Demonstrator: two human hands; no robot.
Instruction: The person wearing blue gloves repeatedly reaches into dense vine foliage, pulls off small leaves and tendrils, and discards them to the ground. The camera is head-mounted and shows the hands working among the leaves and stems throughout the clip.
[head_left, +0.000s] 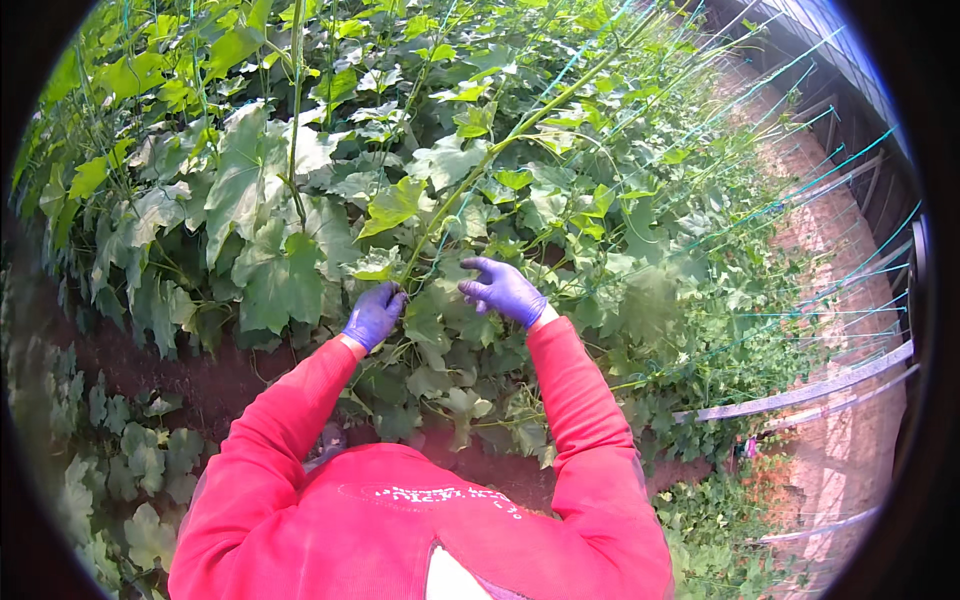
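Note:
In a purple glove, my left hand (375, 313) has its thumb and fingertips closed at the lower part of a long green vine stem (486, 159). That stem slants up to the right, with a thin green twine (442, 241) hanging alongside it. My right hand (504, 291), also gloved in purple, is a little right of the twine with its fingers spread and bent; no held thing shows in it. A pale leaf (373, 264) sits just above my left hand. Broad lobed leaves (281, 281) hang to the left, near another upright stem (297, 112).
Dense vines climb many strings across the top and right. Bare soil (172, 382) runs between plant rows at the lower left. Curved pale poles (802, 390) and taut green strings (825, 286) cross the right side, beside a reddish earth wall (832, 225).

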